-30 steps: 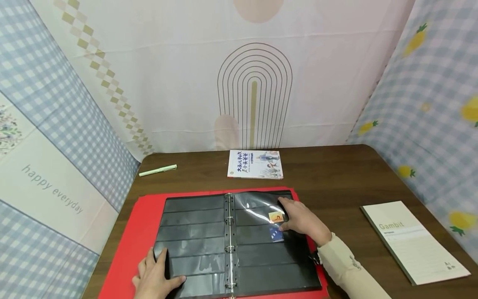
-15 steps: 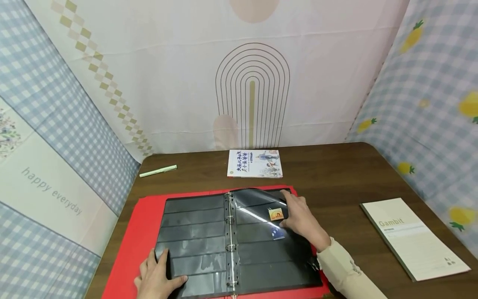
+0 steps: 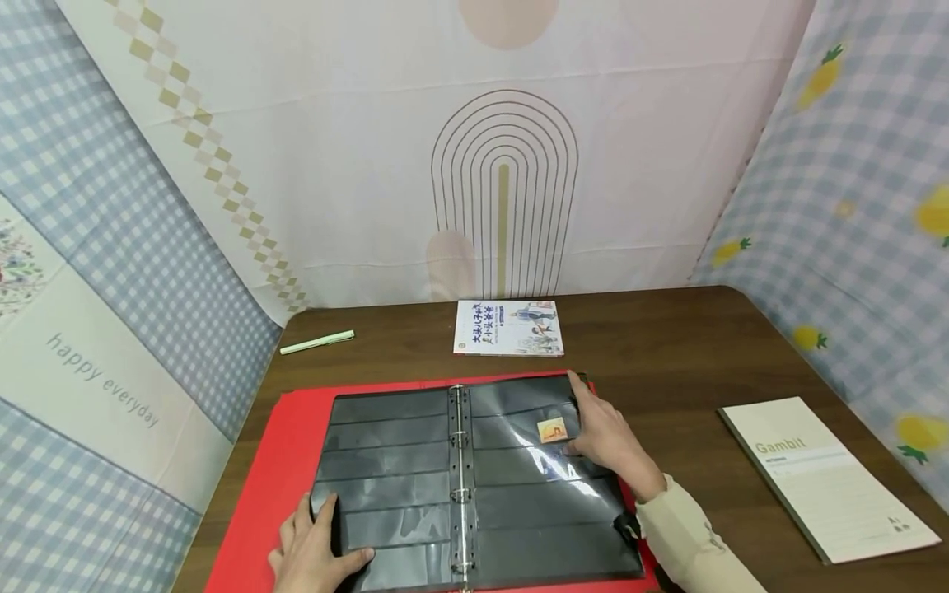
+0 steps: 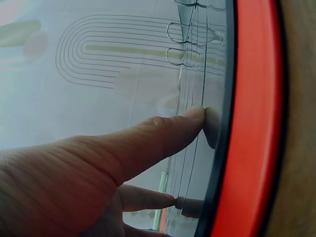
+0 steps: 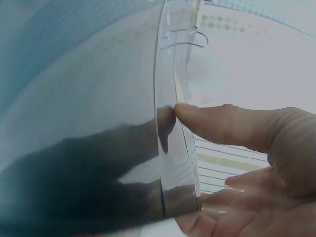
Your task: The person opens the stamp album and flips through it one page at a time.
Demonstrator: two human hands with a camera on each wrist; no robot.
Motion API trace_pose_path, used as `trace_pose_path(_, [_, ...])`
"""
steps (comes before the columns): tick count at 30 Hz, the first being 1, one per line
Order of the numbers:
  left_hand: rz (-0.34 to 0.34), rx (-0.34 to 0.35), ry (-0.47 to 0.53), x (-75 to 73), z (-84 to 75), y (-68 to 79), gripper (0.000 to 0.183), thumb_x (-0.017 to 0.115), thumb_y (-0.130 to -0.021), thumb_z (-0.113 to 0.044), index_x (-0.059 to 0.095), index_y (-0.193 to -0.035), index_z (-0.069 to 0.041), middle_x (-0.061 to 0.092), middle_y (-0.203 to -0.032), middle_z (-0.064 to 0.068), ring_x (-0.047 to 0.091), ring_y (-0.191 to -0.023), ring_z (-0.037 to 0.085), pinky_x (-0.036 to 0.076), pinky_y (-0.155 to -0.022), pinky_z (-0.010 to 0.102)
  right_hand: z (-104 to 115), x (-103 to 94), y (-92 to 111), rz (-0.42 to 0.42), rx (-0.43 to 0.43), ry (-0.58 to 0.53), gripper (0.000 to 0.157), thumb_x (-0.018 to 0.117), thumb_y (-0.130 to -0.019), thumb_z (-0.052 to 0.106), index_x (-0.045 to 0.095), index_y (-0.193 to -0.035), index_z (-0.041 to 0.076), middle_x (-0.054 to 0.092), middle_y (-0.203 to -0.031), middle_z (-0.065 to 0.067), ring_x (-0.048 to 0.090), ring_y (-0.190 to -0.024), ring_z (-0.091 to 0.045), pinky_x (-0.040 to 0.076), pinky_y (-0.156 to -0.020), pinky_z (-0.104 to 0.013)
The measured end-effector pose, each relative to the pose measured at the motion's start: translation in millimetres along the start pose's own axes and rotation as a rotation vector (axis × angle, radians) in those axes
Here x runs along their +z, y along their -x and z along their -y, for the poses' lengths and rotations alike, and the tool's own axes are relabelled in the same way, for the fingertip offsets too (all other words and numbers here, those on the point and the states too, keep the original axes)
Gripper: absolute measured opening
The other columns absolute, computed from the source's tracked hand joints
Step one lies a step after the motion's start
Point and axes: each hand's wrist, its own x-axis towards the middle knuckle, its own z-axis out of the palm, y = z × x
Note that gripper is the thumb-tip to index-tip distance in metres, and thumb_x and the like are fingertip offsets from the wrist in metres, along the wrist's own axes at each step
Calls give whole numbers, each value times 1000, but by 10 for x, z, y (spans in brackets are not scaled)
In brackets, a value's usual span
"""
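A red ring binder (image 3: 248, 486) lies open on the table, with black pocket pages on both sides of its metal rings (image 3: 461, 494). My left hand (image 3: 311, 548) rests with spread fingers on the lower left corner of the left page (image 3: 393, 461). My right hand (image 3: 611, 436) lies at the right edge of the glossy right page (image 3: 519, 502), its thumb touching the surface and its index finger extended to the top corner. An orange-yellow stamp (image 3: 552, 429) sits in an upper pocket beside the right thumb. Glare mostly hides a blue stamp below it.
A white picture booklet (image 3: 508, 328) lies behind the binder. At the back left is a pale green pen (image 3: 317, 342). A cream notebook (image 3: 826, 478) lies on the right side of the table. Patterned cloths hang around the table.
The right page bulged up near its top, then flattened, and the glare shifted over the blue stamp. My right hand moved slightly outward along the page edge. My left hand stayed put.
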Motion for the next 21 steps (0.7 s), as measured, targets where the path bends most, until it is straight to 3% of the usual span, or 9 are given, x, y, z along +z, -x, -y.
trace_pose_path(2, [3, -7, 1, 6, 9, -7, 107, 89, -69, -53, 44, -145, 7, 19, -149, 46, 27, -127, 64, 34, -83, 72, -33, -30, 24, 27, -17, -36, 114, 79, -73, -11, 10, -162, 4, 18, -162, -30, 60, -106, -49, 52, -79, -51])
trace_pose_path(5, [2, -10, 0, 12, 12, -11, 107, 89, -69, -54, 44, -145, 7, 19, -149, 46, 27, -127, 64, 34, -83, 72, -69, -89, 71, 50, -53, -79, 113, 70, -75, -18, 2, -163, 5, 1, -164, -31, 60, -97, -43, 45, -62, -38])
trace_pose_path(7, [1, -10, 0, 11, 11, -10, 107, 89, -69, -54, 44, -145, 7, 19, -149, 46, 27, -127, 64, 35, -83, 72, -84, -126, 103, 62, -77, -96, 111, 67, -77, -20, -1, -162, 3, -4, -163, -33, 58, -104, -46, 43, -60, -36])
trace_pose_path(9, [1, -10, 1, 8, 13, -7, 107, 89, -69, -54, 44, -145, 8, 19, -149, 46, 27, -127, 64, 35, -82, 72, -84, -153, 130, 64, -96, -102, 111, 65, -76, -19, -2, -161, 1, -4, -161, -36, 38, -133, -52, 45, -71, -42])
trace_pose_path(11, [0, -10, 4, 8, 17, -3, 107, 88, -69, -54, 44, -145, 8, 19, -149, 46, 27, -127, 64, 35, -82, 72, -81, -177, 152, 76, -106, -113, 109, 64, -78, -19, -5, -160, -2, -4, -161, -37, 21, -143, -54, 46, -86, -51])
trace_pose_path(13, [-3, -7, 4, 9, 21, 1, 107, 88, -69, -54, 44, -145, 8, 19, -149, 46, 27, -126, 64, 35, -82, 72, -76, -198, 172, 80, -106, -113, 105, 63, -79, -18, -5, -158, -6, -2, -160, -38, 8, -147, -53, 37, -104, -59])
trace_pose_path(16, [-12, 1, -1, 11, 20, 6, 107, 88, -69, -54, 45, -144, 8, 19, -149, 47, 28, -126, 64, 36, -82, 72, -51, -233, 204, 92, -86, -104, 94, 63, -84, -13, -1, -154, -16, 4, -159, -40, 11, -146, -53, 23, -113, -63])
trace_pose_path(21, [-20, 1, -1, 9, 5, 9, 106, 89, -69, -53, 45, -144, 7, 20, -149, 46, 29, -126, 64, 36, -82, 72, -16, -285, 224, 78, -52, -42, 74, 65, -88, -6, 24, -145, -26, 37, -146, -43, 42, -134, -52, 39, -105, -60])
